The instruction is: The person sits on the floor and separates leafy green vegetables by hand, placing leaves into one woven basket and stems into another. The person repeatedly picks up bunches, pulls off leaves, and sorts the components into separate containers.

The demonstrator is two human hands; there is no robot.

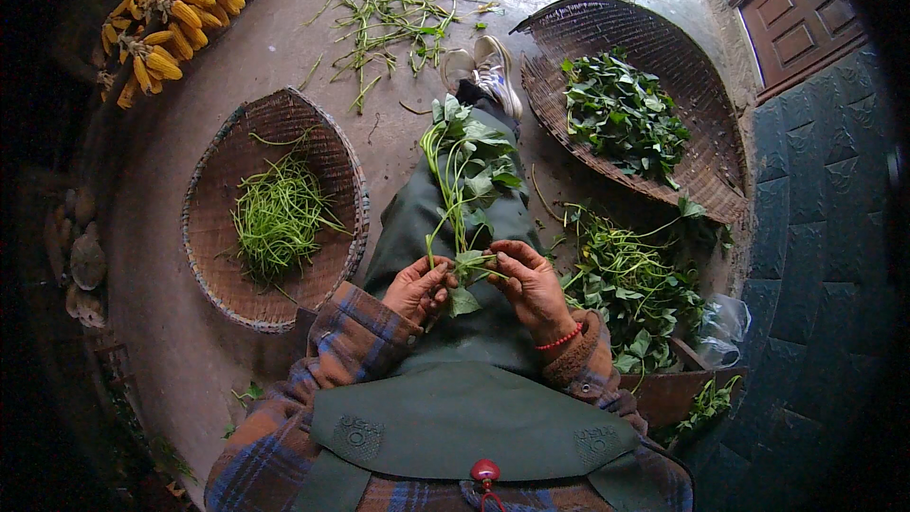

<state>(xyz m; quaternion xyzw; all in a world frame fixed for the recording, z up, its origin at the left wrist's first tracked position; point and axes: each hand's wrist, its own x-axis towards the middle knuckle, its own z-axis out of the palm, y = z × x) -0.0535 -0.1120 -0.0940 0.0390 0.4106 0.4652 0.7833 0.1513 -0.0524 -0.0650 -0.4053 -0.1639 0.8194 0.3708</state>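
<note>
Across my lap, on a dark green apron, lies a leafy green vine (462, 178). My left hand (421, 289) pinches its stems near the lower end. The fingers of my right hand (526, 282) close on a thin leaf stalk to the right of that grip, with leaves between the two hands. On my left, a round woven basket (206, 227) holds a heap of thin green stalks (281, 217). A woven scoop-shaped basket (700, 85) at the upper right carries a pile of picked leaves (625, 110).
Uncut leafy vines (633, 284) are heaped at my right, beside a clear plastic bag (726, 331) and a brown wooden box (665, 395). Stripped stems (398, 14) lie on the floor beyond my shoes (490, 71). Corn cobs (178, 14) hang at the upper left.
</note>
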